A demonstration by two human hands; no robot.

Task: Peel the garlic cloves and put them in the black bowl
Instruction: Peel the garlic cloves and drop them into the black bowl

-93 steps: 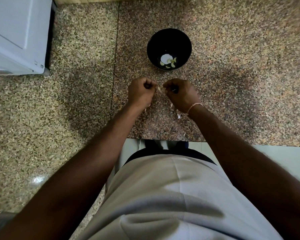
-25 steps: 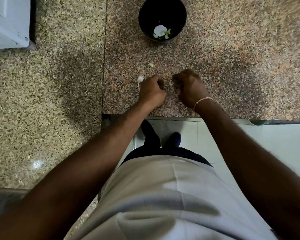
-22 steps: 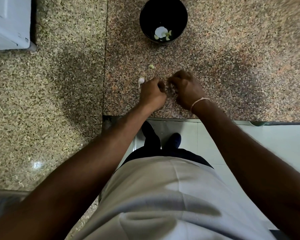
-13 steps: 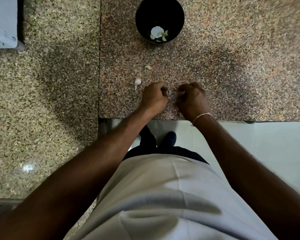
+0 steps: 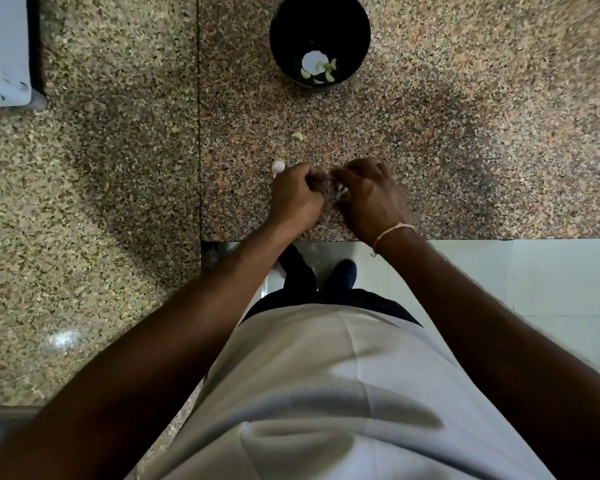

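Speckled granite makes up the big counter [image 5: 465,133], and everything sits on it. The black bowl [image 5: 281,36] stands at 12 o'clock from the hands, well apart from them, with a few peeled cloves [image 5: 317,69] at its bottom.

The left hand [image 5: 297,199] and the right hand [image 5: 373,199] are close together near the counter's front edge, knuckles up. Both have their fingers curled in, and they pinch something small and pale between them. It looks like a garlic clove [image 5: 328,175] with bits of papery skin [image 5: 340,192] hanging under it (most of it is hidden, so I can't tell which way its long side points).

Both hands are about as far from the bowl, so either one could carry the clove straight up toward 12 o'clock.

A whole clove [image 5: 278,166] lies touching or just beside the left hand at 11 o'clock. A tiny greenish piece [image 5: 297,136] lies farther off at 12 o'clock, between the hands and the bowl.
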